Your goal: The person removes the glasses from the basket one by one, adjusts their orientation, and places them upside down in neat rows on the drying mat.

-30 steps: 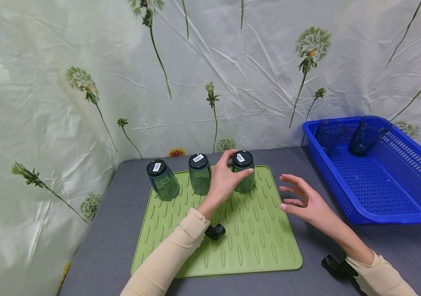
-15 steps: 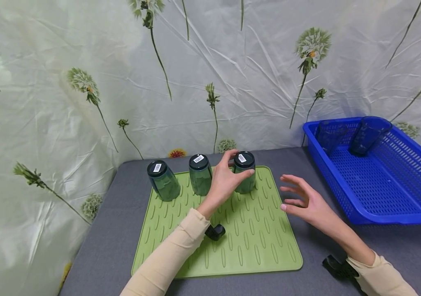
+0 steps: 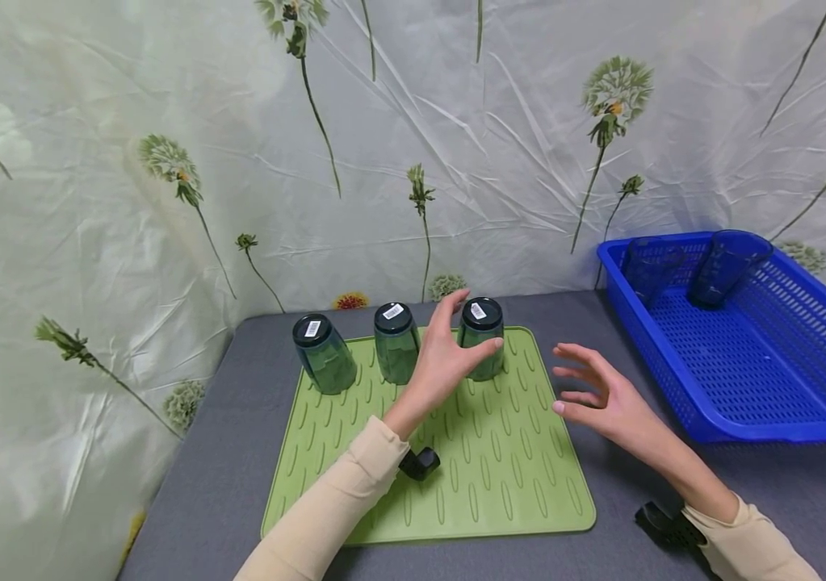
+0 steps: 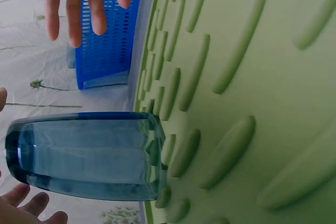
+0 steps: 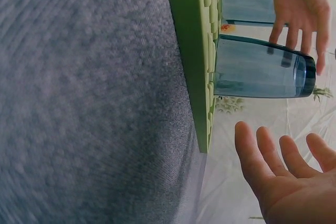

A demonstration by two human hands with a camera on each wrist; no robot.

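Three blue-green drinking glasses stand upside down in a row along the far side of a green ribbed mat (image 3: 471, 468): a left glass (image 3: 329, 367), a middle glass (image 3: 396, 359) and a right glass (image 3: 487, 359). White barcode labels show on their upturned bases. Around the right glass my left hand (image 3: 438, 363) spreads its thumb and fingers, which look apart from the glass in the left wrist view. That view shows the same glass (image 4: 89, 156) upright on the ribs. Right of the mat, my right hand (image 3: 605, 403) hovers with loosely bent fingers, holding nothing.
A blue perforated plastic basket (image 3: 747, 432) stands on the grey cloth-covered table (image 3: 187, 484) at the right. Inside its far end lean two more glasses, one dark glass (image 3: 725, 270) and one fainter glass (image 3: 648, 274). A dandelion-print curtain (image 3: 514, 202) hangs behind the table.
My left hand's thumb and fingers have spread away from the right glass, which stays on the mat. The right hand is practically unmoved.
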